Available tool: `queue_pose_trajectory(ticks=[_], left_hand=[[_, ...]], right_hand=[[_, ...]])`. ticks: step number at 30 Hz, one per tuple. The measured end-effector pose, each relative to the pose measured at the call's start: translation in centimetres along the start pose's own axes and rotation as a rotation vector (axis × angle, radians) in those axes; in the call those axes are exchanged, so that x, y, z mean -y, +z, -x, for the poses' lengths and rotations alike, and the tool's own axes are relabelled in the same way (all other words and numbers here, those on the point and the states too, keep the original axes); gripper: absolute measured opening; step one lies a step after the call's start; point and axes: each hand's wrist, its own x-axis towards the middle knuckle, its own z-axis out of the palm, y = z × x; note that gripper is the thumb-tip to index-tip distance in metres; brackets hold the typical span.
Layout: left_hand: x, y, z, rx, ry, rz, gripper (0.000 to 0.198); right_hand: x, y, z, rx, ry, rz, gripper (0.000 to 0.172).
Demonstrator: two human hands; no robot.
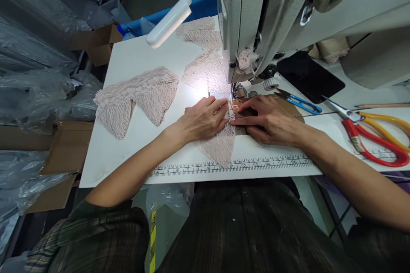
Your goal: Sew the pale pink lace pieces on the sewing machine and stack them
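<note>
Under the needle area of a sewing machine lies a piece of pale pink lace, its pointed end toward me. My left hand rests flat on this lace, fingers stretched forward just left of the presser foot. From the right, my right hand touches the lace's right edge with spread, bent fingertips, over a brown plate with a small red mark. Neither hand visibly grips the lace. Part of the lace is hidden beneath my hands. More lace spreads behind the needle, under the lamp light.
Left on the white table lies another lace piece; more lace sits at the back. Blue thread snips, a dark phone and scissors lie right. A lamp hangs over. A printed ruler runs along the front.
</note>
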Motion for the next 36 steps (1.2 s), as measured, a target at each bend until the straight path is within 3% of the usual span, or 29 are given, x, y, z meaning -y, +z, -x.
queue_pose_trajectory(ticks=[6, 11, 36], left_hand=[[-0.3, 0.3, 0.6, -0.001, -0.048, -0.021, 0.04], [-0.3, 0.7, 0.0, -0.082, -0.118, -0.076, 0.038], [0.5, 1.5, -0.5, -0.179, -0.089, -0.015, 0.039]], right_hand=[[0.2, 0.1, 0.1, -0.008, 0.0, 0.0, 0.036], [-0.4, 0.6, -0.2, -0.083, 0.026, -0.027, 0.036], [-0.8, 0.6, -0.2, -0.115, 0.043, -0.004, 0.033]])
